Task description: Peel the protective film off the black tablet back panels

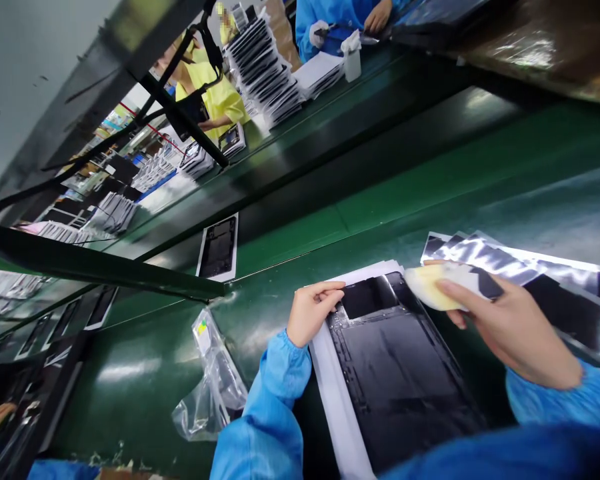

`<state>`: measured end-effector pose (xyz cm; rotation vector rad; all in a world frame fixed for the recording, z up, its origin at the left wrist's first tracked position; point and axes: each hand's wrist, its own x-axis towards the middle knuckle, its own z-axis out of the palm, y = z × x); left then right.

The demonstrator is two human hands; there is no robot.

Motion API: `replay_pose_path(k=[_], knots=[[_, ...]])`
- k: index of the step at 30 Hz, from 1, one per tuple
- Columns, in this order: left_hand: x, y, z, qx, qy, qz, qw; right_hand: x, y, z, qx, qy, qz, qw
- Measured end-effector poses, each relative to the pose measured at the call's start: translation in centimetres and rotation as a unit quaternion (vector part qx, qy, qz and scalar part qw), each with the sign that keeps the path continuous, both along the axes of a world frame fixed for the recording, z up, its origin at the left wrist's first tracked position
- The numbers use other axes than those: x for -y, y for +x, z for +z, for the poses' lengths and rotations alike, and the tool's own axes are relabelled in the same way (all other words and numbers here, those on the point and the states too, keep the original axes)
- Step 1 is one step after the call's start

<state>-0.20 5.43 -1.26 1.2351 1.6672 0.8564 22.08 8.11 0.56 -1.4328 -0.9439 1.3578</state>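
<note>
Panel [400, 360] lies on paper [331, 393] near centre, prob. for protection. L hand [314, 312], fingers curled nearly closed, is at its far-left corner, prob. steadying; can't tell if gripping. R hand [520, 330] pinches pad [443, 277] by far-right corner, thumb on top, prob. for control.
</note>
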Motion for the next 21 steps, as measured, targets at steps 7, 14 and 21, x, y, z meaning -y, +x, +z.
replay_pose_path(k=[7, 14, 21], knots=[[-0.1, -0.1, -0.4, 0.017, -0.011, 0.003, 1.000, -0.2, -0.4, -1.5, 0.068, 0.033, 0.023, 0.997], [-0.3, -0.2, -0.3, 0.045, 0.000, 0.047, 0.998, 0.3, -0.5, -0.9, 0.132, 0.067, 0.079, 0.986], [-0.5, -0.3, -0.4, 0.061, 0.007, 0.060, 0.996, 2.4, -1.7, 0.0, 0.223, 0.271, 0.371, 0.860]])
